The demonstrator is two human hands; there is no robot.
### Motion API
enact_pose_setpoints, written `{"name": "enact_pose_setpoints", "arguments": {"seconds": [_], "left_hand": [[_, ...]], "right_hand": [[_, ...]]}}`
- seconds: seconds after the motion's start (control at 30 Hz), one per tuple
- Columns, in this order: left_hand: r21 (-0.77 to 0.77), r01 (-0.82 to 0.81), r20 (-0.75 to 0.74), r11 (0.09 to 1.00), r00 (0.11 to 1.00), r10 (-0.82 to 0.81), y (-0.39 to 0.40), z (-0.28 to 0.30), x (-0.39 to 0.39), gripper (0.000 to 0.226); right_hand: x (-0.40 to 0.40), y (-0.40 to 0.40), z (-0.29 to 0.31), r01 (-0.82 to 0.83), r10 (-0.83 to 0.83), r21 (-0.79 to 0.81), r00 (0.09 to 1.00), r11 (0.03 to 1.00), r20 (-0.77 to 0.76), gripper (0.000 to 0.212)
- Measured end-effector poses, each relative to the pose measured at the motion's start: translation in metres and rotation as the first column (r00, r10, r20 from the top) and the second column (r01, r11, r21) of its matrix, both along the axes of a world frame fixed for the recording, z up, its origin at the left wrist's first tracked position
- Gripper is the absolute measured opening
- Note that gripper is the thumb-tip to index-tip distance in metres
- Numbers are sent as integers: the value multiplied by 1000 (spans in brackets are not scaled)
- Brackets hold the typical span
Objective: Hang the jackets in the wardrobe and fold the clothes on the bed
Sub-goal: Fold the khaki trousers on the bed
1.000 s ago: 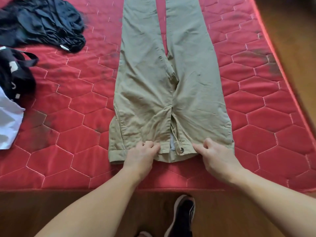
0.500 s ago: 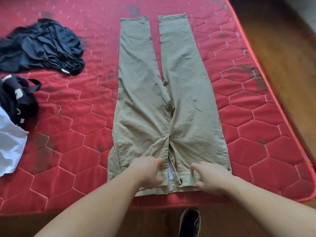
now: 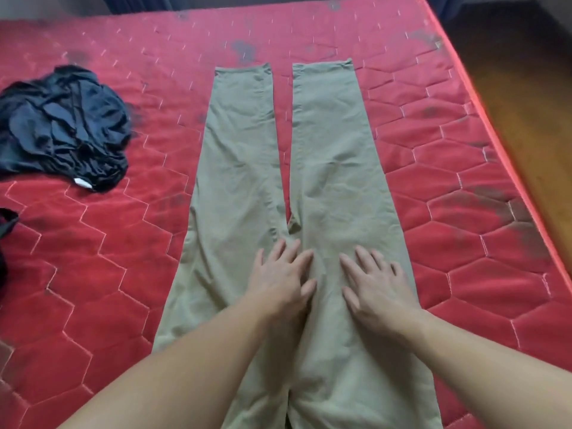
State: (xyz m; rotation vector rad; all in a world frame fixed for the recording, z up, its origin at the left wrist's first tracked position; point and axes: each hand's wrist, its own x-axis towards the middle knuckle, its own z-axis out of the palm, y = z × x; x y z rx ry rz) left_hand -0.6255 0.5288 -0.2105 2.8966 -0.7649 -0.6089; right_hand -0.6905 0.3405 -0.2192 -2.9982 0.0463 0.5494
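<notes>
A pair of khaki trousers [image 3: 247,156] lies flat on the red quilted mattress [image 3: 464,243], legs pointing away from me and slightly apart. My left hand [image 3: 280,280] rests flat on the trousers just below the crotch, fingers spread. Beside it, my right hand [image 3: 374,283] presses flat on the right side of the seat, fingers straight. Both palms face down and neither holds any cloth. My forearms hide the waistband.
A crumpled dark navy garment [image 3: 65,131] lies at the left of the mattress. Part of another black item [image 3: 4,224] shows at the left edge. Wooden floor [image 3: 532,88] runs along the mattress's right side.
Both hands have let go of the waistband and slid forward up the trousers to the crotch area, now flat. The view has tilted up, showing the leg hems.
</notes>
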Motion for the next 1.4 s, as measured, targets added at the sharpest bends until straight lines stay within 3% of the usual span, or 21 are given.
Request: {"name": "enact_pose_setpoints", "arguments": {"seconds": [0.23, 0.5, 0.7, 0.93, 1.03, 1.2, 1.33, 1.4], "left_hand": [[53, -60, 26, 997, 998, 59, -35, -31, 113, 62], [-64, -140, 68, 988, 987, 144, -62, -56, 255, 60], [-130, -166, 211, 977, 959, 191, -91, -71, 330, 67], [-173, -145, 288, 974, 938, 191, -100, -70, 388, 72], [-178, -135, 302, 975, 935, 185, -104, -68, 400, 69], [-206, -121, 302, 971, 936, 180, -103, -66, 397, 67], [-203, -105, 323, 974, 931, 168, -103, -68, 399, 67], [-198, -108, 326, 974, 930, 170, -103, -68, 399, 67]], "right_hand": [[117, -37, -28, 3, -2, -33, 999, 999, 32, 65], [250, -59, -47, 116, -112, -43, 990, 992, 88, 67], [341, -80, -54, 223, -220, -9, 969, 975, 111, 76], [448, -95, -61, 314, -308, -1, 932, 949, 190, 78], [493, -98, -61, 337, -327, -8, 918, 941, 223, 70], [560, -114, -43, 291, -311, 111, 891, 950, 331, 49], [612, -126, -23, 261, -259, 19, 947, 965, 188, 70], [621, -127, -15, 282, -274, -43, 952, 958, 138, 63]]}}
